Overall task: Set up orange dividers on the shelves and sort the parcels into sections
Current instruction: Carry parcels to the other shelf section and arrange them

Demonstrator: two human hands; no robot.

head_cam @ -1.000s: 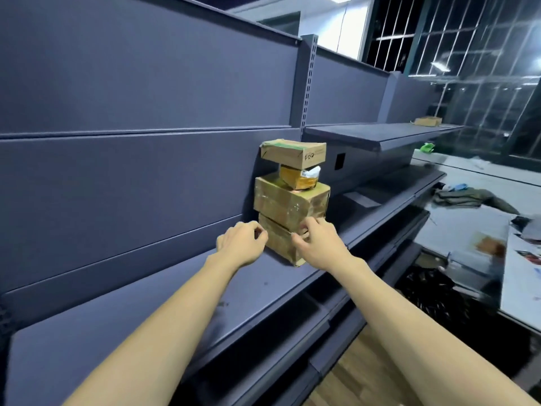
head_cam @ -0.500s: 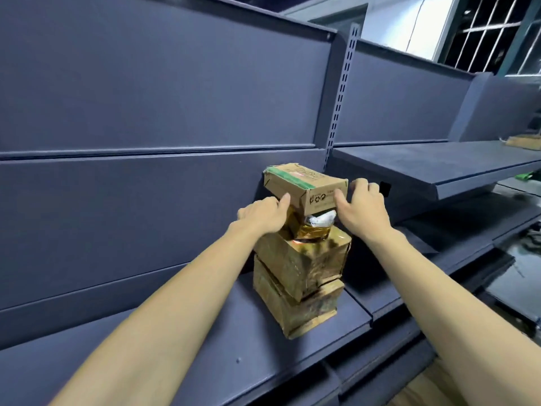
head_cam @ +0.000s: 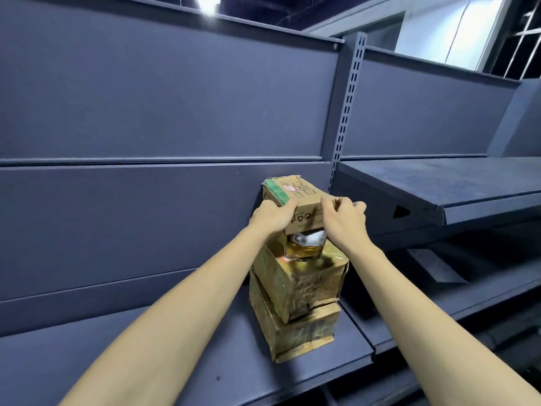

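On the dark grey shelf (head_cam: pixel 205 361), four parcels are standing stacked; the left hand (head_cam: pixel 270 216) and right hand (head_cam: pixel 344 221) are gripping the top cardboard box (head_cam: pixel 295 197) by its sides.

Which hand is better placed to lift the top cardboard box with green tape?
Neither clearly: left hand and right hand each grip one side of the green-taped cardboard box; lifting with both seems safest.
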